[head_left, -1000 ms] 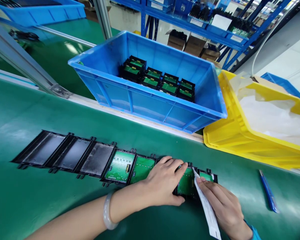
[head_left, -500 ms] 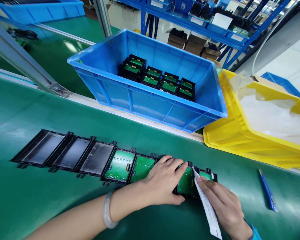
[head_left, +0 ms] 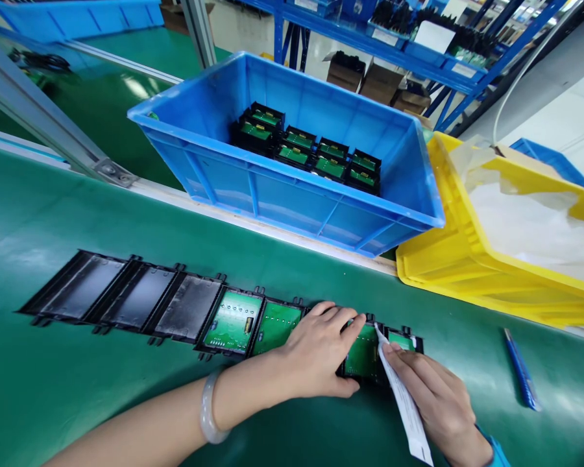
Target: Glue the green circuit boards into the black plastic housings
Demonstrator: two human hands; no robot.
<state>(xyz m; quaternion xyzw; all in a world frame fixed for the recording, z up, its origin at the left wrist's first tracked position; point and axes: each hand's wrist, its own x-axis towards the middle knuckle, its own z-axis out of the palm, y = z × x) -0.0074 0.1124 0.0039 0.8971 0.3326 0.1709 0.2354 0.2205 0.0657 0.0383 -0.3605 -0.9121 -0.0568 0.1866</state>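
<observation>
A row of black plastic cases lies slanting across the bench. The three leftmost cases hold no board; those to the right carry green circuit boards. My left hand spans one case in the row, fingertips at its far edge and thumb at its near edge, covering most of it. In my right hand is a white squeeze tube, pinched near its nozzle. The nozzle tip points at the upper corner of a board just right of my left hand; contact cannot be made out.
Behind the row stands a blue bin holding several cases with boards. A yellow bin with white bags is beside it. A blue utility knife lies at the right. A metal post rises at the left.
Both hands and the tube stay in nearly the same place; the view shifts very slightly.
</observation>
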